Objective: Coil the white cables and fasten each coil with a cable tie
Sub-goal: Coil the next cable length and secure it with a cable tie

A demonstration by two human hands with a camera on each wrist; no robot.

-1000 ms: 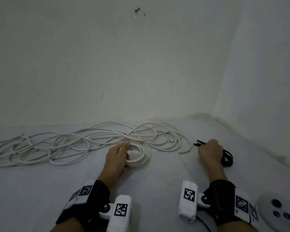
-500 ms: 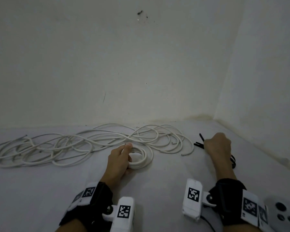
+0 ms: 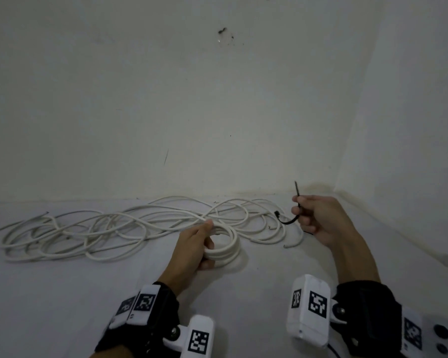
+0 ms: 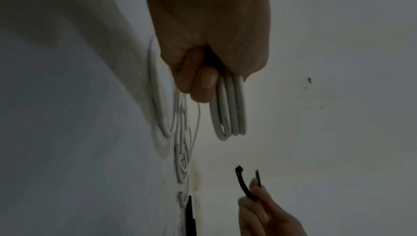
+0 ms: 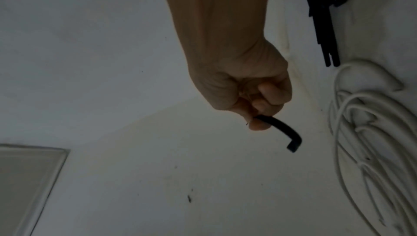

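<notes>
My left hand (image 3: 195, 245) grips a small coil of white cable (image 3: 226, 248) on the white floor; in the left wrist view the fingers (image 4: 200, 82) wrap several turns of the coil (image 4: 230, 113). My right hand (image 3: 318, 219) is raised off the floor and pinches a bent black cable tie (image 3: 289, 220), one end pointing up. The right wrist view shows the tie (image 5: 279, 131) curving out from the curled fingers (image 5: 268, 100). Loose white cable (image 3: 101, 228) sprawls to the left and behind the coil.
A bundle of black cable ties (image 5: 325, 16) lies on the floor near the right wall, by the loose cable (image 5: 370, 141). White walls meet in a corner (image 3: 334, 187) behind. A white device with dark buttons (image 3: 445, 337) sits at the lower right.
My right hand lifted from the pile of black ties and rose with a single tie, moving a little toward the coil. My left hand keeps holding the coil in place.
</notes>
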